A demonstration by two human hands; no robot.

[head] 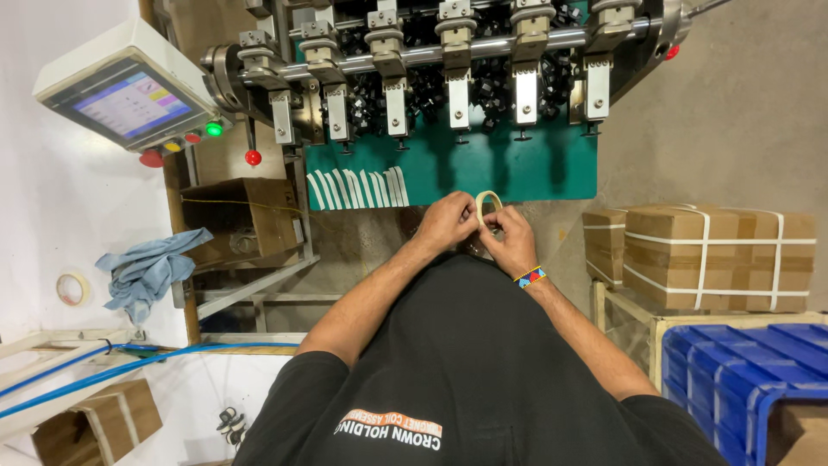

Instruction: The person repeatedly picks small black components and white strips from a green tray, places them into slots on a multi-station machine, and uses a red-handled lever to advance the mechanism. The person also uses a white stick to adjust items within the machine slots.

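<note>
Tape roll (488, 204) pinched by left hand (445, 221) and right hand (511, 238).

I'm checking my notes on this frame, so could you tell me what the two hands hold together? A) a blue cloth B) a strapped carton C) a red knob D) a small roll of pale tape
D: both the left hand and the right hand pinch a small pale tape roll in front of the green panel.

Glossy metal shaft (483, 50), matt cardboard boxes (716, 259)
</note>
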